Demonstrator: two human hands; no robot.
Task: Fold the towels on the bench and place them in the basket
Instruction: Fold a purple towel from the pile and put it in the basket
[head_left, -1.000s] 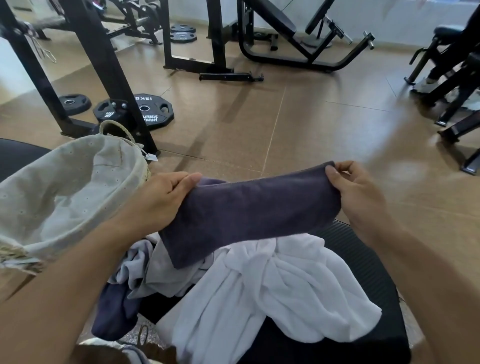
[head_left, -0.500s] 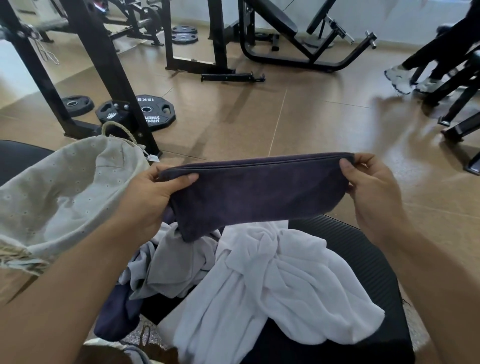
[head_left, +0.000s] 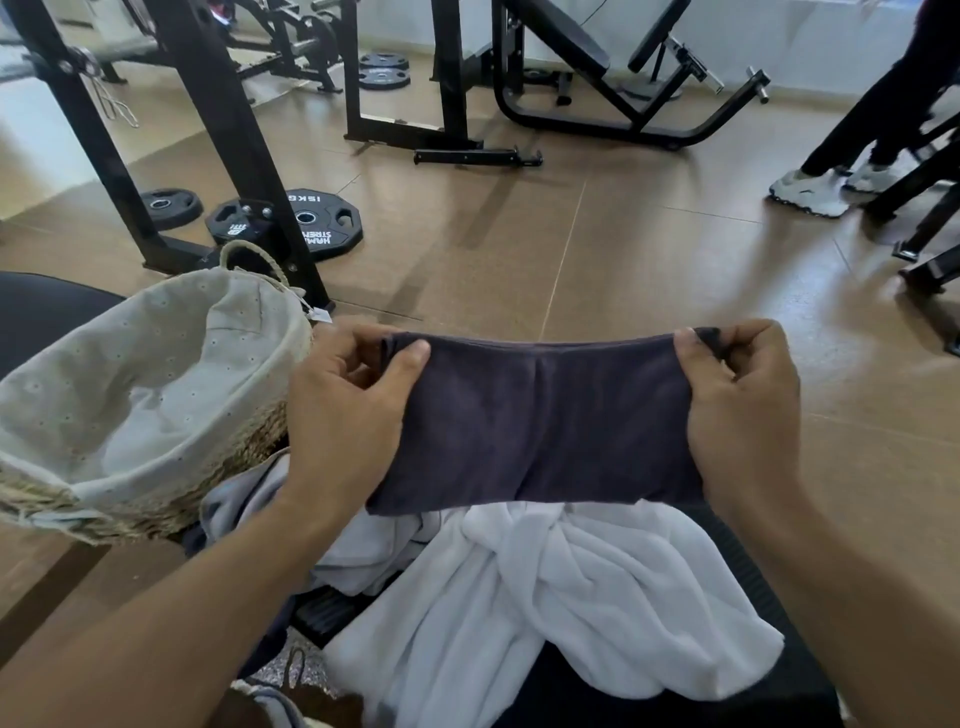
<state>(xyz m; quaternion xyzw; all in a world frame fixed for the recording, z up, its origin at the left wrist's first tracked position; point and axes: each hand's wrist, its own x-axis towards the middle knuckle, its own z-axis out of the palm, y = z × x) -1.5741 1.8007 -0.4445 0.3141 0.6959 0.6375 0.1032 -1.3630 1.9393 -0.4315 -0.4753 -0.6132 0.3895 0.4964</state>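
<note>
**Squaring the dark towel before the next fold**

A dark charcoal, soft-pile towel (head_left: 540, 421) is held stretched in the air above the black padded surface (head_left: 753, 582), its top edge pulled taut between the two hands. The left hand (head_left: 348, 410) pinches the left corner, thumb in front, fingers curled behind; the right hand (head_left: 743, 405) is clamped on the right corner in the same way. The hands are held well apart, and the towel appears already doubled.

For a clean fold, the top edge is best kept level and the layers matched at both corners before the hands are brought together; any slack in the middle is likely to leave a crooked crease. The lower hem hangs just over a crumpled white fluffy towel (head_left: 561, 613) and a pale grey cloth (head_left: 363, 551), so it should be kept lifted clear of them. The round woven basket with a cream fabric liner (head_left: 156, 395) stands just beside the left hand, open and within easy reach.
</note>
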